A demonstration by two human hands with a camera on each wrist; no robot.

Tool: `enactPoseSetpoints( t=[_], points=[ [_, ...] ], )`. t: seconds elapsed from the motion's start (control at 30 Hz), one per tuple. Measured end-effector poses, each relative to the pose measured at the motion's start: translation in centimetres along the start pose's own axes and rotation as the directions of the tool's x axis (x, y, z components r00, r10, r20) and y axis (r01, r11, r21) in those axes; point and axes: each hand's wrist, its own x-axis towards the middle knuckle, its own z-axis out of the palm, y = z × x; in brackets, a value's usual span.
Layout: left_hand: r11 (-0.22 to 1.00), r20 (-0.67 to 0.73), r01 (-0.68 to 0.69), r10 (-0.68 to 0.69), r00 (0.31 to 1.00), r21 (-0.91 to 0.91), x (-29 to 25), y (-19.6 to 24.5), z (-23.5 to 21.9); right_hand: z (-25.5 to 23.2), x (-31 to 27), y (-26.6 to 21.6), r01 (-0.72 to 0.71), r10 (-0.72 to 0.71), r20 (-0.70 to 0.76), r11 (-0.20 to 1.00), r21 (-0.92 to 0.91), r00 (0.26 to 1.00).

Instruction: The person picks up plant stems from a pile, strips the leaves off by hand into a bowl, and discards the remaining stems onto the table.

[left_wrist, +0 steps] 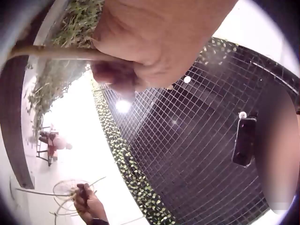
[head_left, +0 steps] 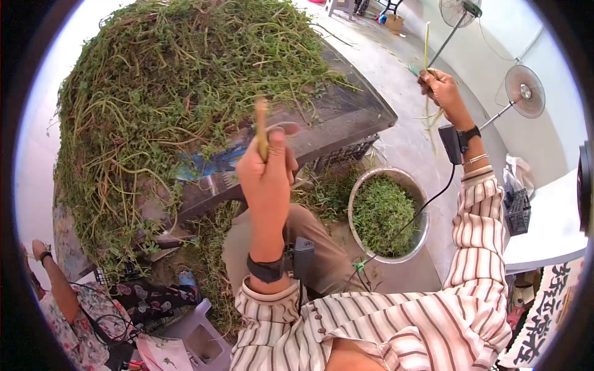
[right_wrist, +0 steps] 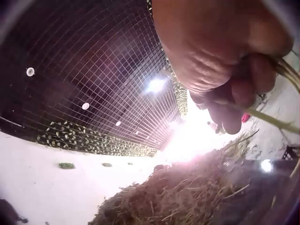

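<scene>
My left hand [head_left: 267,170] is raised over the near edge of the pile, its fingers curled round a tan, stick-like piece [head_left: 262,120]. That piece points up from the fist in the head view and sideways in the left wrist view; I cannot tell whether it is a thick stem or a handle. Out to the right, my right hand [head_left: 440,93] pinches a few long green stems [head_left: 427,46], which stick out above and below the fingers. A big heap of leafy green stems [head_left: 185,80] covers the dark table [head_left: 346,117].
A round metal basin [head_left: 424,232] with small green sprigs [head_left: 383,213] stands on the floor by my knee. Two fans [head_left: 525,91] stand at the right. Another person [head_left: 68,303] sits at the lower left beside a plastic stool [head_left: 201,328]. A cable [head_left: 433,198] hangs from my right wrist.
</scene>
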Motion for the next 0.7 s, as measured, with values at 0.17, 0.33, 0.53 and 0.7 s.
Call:
enactPoseSetpoints(
  t=[0.17,0.33,0.53,0.7],
  points=[
    [0.948,0.061,0.032,-0.013,0.998,-0.317,0.1,-1.1,1.3,2.5,-2.8,-5.1,-0.191,0.109,0.256,0.927,0.321,0.961],
    [0.943,0.081,0.022,0.005,0.997,-0.331,0.7,-1.9,1.7,6.1,-4.6,-6.4,-0.042,-0.073,0.381,0.958,0.284,0.922],
    [0.941,0.132,0.039,0.006,0.991,-0.338,0.8,-2.6,2.8,9.8,-6.7,-8.3,-0.089,-0.117,0.578,0.944,0.316,0.808],
    [0.943,0.132,0.007,0.040,0.990,-0.334,1.0,-3.2,3.2,13.2,-8.7,-9.3,-0.102,-0.272,0.633,0.866,0.490,0.725]
  ],
)
